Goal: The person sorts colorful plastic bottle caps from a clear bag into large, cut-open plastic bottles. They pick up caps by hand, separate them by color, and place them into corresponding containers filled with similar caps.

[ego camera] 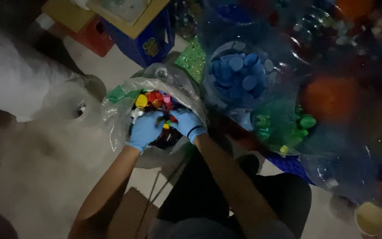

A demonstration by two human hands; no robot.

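Head view: dim, looking down at two blue-gloved hands in a clear bag of mixed caps.
Left hand [144,129]: centre of frame, fingers curled down into the caps; whether they pinch one, I cannot tell.
Right hand [186,122]: just beside it, fingers bent into the same pile; grip unclear.
Bag [116,106]: centre, holds many mixed caps [153,99] unsorted.
Done so far: blue caps [239,73] fill a container upper centre; green caps [288,126] lie in another at right.
Left, by my judgement: most of the bag.
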